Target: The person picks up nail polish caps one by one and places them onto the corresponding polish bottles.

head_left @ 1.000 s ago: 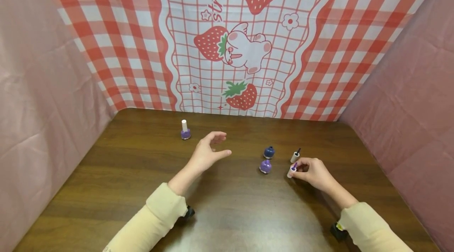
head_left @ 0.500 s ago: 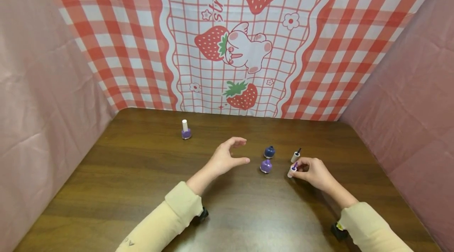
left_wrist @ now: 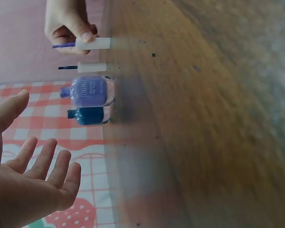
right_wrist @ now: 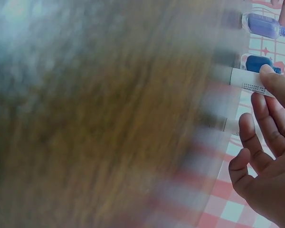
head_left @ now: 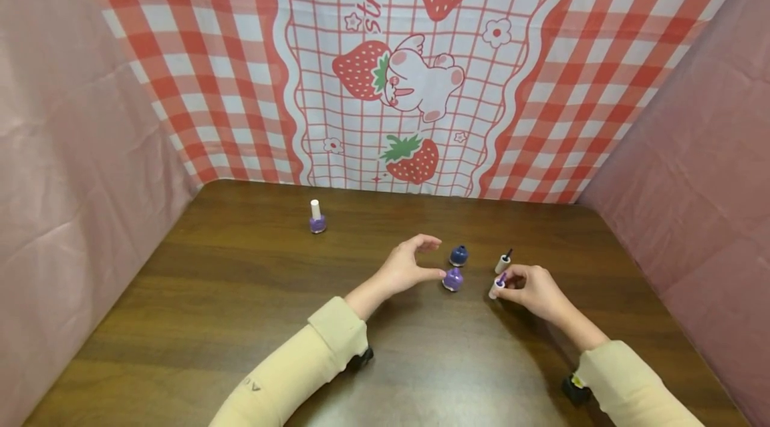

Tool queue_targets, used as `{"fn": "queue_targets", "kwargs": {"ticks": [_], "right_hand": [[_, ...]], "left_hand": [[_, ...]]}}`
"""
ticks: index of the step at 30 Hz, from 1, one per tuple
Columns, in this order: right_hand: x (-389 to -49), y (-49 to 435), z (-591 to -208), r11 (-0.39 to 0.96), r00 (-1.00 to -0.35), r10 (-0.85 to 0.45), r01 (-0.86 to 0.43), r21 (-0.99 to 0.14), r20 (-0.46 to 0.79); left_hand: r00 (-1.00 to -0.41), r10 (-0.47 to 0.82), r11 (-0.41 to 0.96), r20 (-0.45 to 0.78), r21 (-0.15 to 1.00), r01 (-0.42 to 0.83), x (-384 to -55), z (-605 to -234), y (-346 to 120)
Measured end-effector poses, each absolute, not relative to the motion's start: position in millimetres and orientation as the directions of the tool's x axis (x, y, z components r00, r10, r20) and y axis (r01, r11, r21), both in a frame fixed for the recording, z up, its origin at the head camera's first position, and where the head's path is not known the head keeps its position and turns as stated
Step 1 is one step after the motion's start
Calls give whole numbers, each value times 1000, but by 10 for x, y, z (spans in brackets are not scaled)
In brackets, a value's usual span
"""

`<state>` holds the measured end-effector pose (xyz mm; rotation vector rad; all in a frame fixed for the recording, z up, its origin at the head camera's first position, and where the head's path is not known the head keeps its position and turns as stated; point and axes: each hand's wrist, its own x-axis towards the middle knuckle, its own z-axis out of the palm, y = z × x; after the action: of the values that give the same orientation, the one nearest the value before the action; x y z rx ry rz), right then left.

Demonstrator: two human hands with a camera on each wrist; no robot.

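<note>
My right hand (head_left: 535,291) pinches a white nail polish cap (head_left: 496,290) whose purple brush points up; its base is at the table. Behind it a second white cap (head_left: 502,264) stands with a dark brush upward. To the left are two uncapped bottles: a purple nail polish bottle (head_left: 453,280) and, just behind it, a dark blue nail polish bottle (head_left: 458,256). My left hand (head_left: 409,268) is spread at the left of the purple bottle, thumb close to it; whether they touch I cannot tell. In the left wrist view, nothing lies between the left hand's fingers (left_wrist: 42,161).
A capped purple nail polish bottle (head_left: 317,218) stands upright at the back left of the brown wooden table (head_left: 198,293). A red-and-white checked cloth (head_left: 240,79) hangs behind the table, with pink cloth (head_left: 90,113) at both sides.
My left hand has moved right across the table, up to the uncapped purple bottle. The right hand stays in place with the cap in its fingers.
</note>
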<state>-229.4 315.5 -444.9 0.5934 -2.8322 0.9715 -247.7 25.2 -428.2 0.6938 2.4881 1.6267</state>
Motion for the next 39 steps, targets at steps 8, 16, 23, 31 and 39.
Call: {"fn": "queue_targets", "kwargs": {"ticks": [8, 16, 23, 31, 39], "right_hand": [[-2316, 3145, -4435, 733, -919, -327, -394, -555, 221], [-2299, 3160, -4442, 752, -921, -321, -389, -532, 220], [-2295, 3148, -4447, 745, -917, -332, -398, -536, 219], [-2271, 3156, -4442, 761, -927, -330, -373, -530, 179], [-2273, 3155, -4448, 766, -929, -333, -366, -528, 162]], "left_hand": [[-888, 446, 424, 111, 848, 319, -2550, -4314, 399], [-869, 491, 482, 59, 813, 327, -2591, -4369, 508], [-855, 518, 506, 28, 796, 333, -2590, -4379, 566], [-858, 511, 541, 51, 756, 368, -2603, -4396, 618], [-860, 506, 564, 64, 730, 387, -2622, -4413, 636]]}}
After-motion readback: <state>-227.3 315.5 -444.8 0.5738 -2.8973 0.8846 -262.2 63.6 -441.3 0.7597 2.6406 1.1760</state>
